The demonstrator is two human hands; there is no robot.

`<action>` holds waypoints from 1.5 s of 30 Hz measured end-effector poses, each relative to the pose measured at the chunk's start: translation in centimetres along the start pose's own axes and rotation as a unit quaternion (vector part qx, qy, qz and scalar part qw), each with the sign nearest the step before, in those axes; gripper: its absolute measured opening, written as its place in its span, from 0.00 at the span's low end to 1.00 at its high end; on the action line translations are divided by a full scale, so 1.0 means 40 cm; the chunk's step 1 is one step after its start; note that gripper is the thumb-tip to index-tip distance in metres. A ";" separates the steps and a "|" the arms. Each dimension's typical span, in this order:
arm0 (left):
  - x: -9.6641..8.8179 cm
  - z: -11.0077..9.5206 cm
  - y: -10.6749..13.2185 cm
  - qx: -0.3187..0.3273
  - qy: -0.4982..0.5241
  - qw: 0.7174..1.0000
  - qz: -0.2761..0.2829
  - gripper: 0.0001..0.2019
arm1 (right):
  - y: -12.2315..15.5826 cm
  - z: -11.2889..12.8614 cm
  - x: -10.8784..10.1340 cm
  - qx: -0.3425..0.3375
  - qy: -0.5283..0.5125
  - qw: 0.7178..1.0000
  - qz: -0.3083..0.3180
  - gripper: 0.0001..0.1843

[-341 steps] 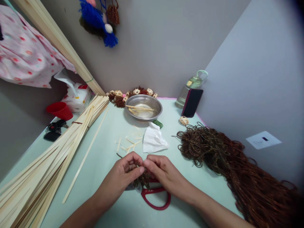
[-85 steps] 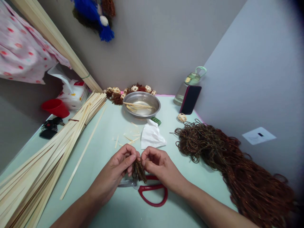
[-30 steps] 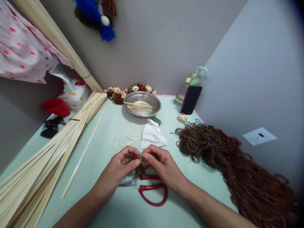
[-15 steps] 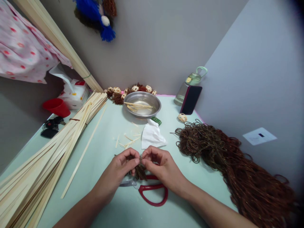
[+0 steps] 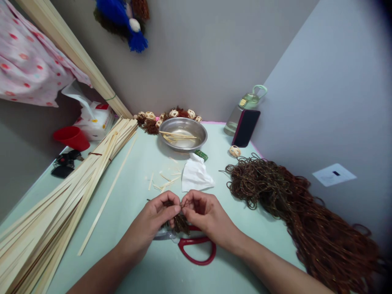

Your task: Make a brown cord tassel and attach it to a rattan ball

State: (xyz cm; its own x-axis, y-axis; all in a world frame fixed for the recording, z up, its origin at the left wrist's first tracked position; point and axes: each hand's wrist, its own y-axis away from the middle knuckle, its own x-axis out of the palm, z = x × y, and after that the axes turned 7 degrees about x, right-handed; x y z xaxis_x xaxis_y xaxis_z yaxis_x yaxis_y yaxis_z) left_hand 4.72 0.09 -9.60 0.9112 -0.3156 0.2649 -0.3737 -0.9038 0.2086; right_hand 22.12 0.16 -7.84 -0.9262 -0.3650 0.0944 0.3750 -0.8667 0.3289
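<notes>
Pinching a small bundle of brown cord (image 5: 180, 222) between them, the left hand (image 5: 154, 220) and the right hand (image 5: 204, 216) meet at lower centre of the frame — fingers curled tight, thumbs and forefingers closed on the top of the bundle, whose loose ends hang down between the palms. Just beneath the hands lie red-handled scissors (image 5: 196, 249) on a pale green table (image 5: 137, 163). Just above the hands sit short wood offcuts (image 5: 163, 181) and a crumpled white tissue (image 5: 195, 174). Farther up, at centre, a metal bowl (image 5: 183, 134) holds a few sticks. Along the left edge runs a long heap of pale wooden strips (image 5: 70, 196) — at the right spreads a large tangle of brown cord (image 5: 294, 208). A dark phone (image 5: 246, 128) leans at upper right of the table.
</notes>
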 end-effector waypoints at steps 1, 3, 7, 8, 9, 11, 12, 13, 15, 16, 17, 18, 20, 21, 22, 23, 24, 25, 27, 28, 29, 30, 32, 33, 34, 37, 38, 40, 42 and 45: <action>0.000 0.000 0.001 -0.001 0.006 1.000 -0.004 0.08 | 0.000 -0.001 0.000 -0.001 0.002 1.000 0.000 0.05; 0.001 0.000 0.003 -0.001 0.014 1.000 -0.007 0.07 | -0.001 -0.001 -0.001 -0.003 0.006 1.000 -0.003 0.05; 0.004 -0.008 0.005 -0.006 0.034 0.999 -0.012 0.07 | -0.005 -0.003 -0.002 -0.005 0.002 1.000 -0.002 0.05; 0.004 -0.010 0.006 -0.009 0.043 0.999 -0.014 0.07 | -0.005 -0.003 -0.002 -0.006 0.001 1.000 0.000 0.06; 0.004 -0.012 0.006 -0.011 0.053 0.998 -0.016 0.07 | -0.005 -0.003 -0.002 -0.007 0.001 1.000 0.002 0.06; 0.003 -0.013 0.005 -0.011 0.065 0.998 -0.019 0.08 | -0.003 0.000 -0.003 -0.013 0.007 1.000 0.004 0.08; 0.002 -0.012 0.005 -0.009 0.063 0.998 -0.019 0.07 | -0.002 0.001 -0.004 -0.018 0.010 1.000 0.003 0.09; 0.001 -0.011 0.004 -0.005 0.056 0.998 -0.018 0.07 | 0.000 0.003 -0.005 -0.024 0.013 1.000 0.002 0.10; 0.000 -0.007 0.003 0.005 0.031 0.999 -0.009 0.08 | 0.001 0.006 -0.007 -0.031 0.019 0.999 0.008 0.12; 0.000 -0.004 0.003 0.008 0.019 1.000 -0.002 0.08 | 0.002 0.007 -0.008 -0.030 0.018 0.999 0.014 0.12; 0.000 -0.002 0.003 0.010 0.010 1.000 0.003 0.09 | 0.001 0.007 -0.009 -0.025 0.016 0.999 0.022 0.13; 0.000 0.001 0.003 0.010 0.004 1.000 0.007 0.09 | -0.001 0.007 -0.009 -0.017 0.012 0.999 0.029 0.15; -0.001 0.005 0.003 0.010 -0.003 1.000 0.010 0.09 | -0.005 0.006 -0.011 -0.006 0.002 1.000 0.030 0.17; -0.001 0.006 0.003 0.010 -0.004 1.000 0.010 0.09 | -0.008 0.006 -0.012 -0.005 -0.003 1.000 0.023 0.18; -0.002 0.007 0.003 0.011 -0.005 1.000 0.011 0.09 | -0.010 0.006 -0.013 -0.007 -0.006 1.000 0.013 0.19; -0.003 0.008 0.003 0.012 -0.006 1.000 0.010 0.09 | -0.012 0.006 -0.014 -0.010 -0.010 1.000 0.004 0.19; -0.004 0.008 0.002 0.012 -0.007 1.000 0.007 0.09 | -0.013 0.007 -0.015 -0.012 -0.015 1.000 -0.004 0.19; -0.004 0.008 0.002 0.012 -0.008 1.000 0.004 0.09 | -0.014 0.008 -0.014 -0.012 -0.020 1.000 -0.007 0.18; -0.004 0.006 -0.001 0.015 -0.011 1.000 0.006 0.09 | -0.013 0.009 -0.012 -0.010 -0.029 0.999 -0.008 0.17; -0.003 0.005 -0.002 0.018 -0.012 1.000 0.014 0.09 | -0.012 0.010 -0.011 -0.012 -0.034 0.999 -0.009 0.16; -0.002 0.003 -0.003 0.021 -0.012 0.999 0.028 0.09 | -0.011 0.011 -0.010 -0.017 -0.037 0.999 -0.013 0.15; -0.001 0.002 -0.004 0.020 -0.011 0.999 0.044 0.10 | -0.009 0.013 -0.009 -0.025 -0.040 0.999 -0.017 0.14; 0.001 0.001 -0.005 0.016 -0.014 0.998 0.066 0.10 | -0.007 0.017 -0.009 -0.045 -0.046 0.997 -0.030 0.12; 0.001 0.000 -0.005 0.015 -0.018 0.998 0.065 0.10 | -0.005 0.020 -0.010 -0.054 -0.046 0.997 -0.037 0.11; 0.001 0.000 -0.005 0.016 -0.025 0.998 0.058 0.10 | -0.003 0.022 -0.011 -0.061 -0.041 0.996 -0.043 0.11; 0.001 -0.003 -0.003 0.033 -0.039 0.999 0.017 0.10 | 0.004 0.027 -0.014 -0.068 0.007 0.996 -0.049 0.10; 0.000 -0.003 -0.003 0.035 -0.038 0.999 0.006 0.10 | 0.007 0.027 -0.013 -0.062 0.033 0.997 -0.041 0.10; 0.000 -0.004 -0.002 0.037 -0.030 0.999 -0.006 0.10 | 0.011 0.024 -0.010 -0.044 0.089 0.995 -0.015 0.08; -0.001 -0.002 -0.001 0.039 -0.026 0.999 -0.015 0.11 | 0.012 0.019 -0.007 -0.038 0.131 0.991 0.001 0.07; -0.002 0.000 -0.001 0.044 -0.030 0.998 -0.026 0.11 | 0.007 0.015 -0.007 -0.052 0.133 0.990 -0.016 0.07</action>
State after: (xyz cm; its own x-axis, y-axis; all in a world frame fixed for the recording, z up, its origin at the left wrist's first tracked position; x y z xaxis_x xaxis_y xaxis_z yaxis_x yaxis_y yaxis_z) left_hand 4.65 0.14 -9.62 0.9390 -0.2815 0.1977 -0.3109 -0.9405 0.1374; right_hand 22.44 0.23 -7.21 -0.8997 -0.4019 -0.1703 0.3608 -0.9043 0.2281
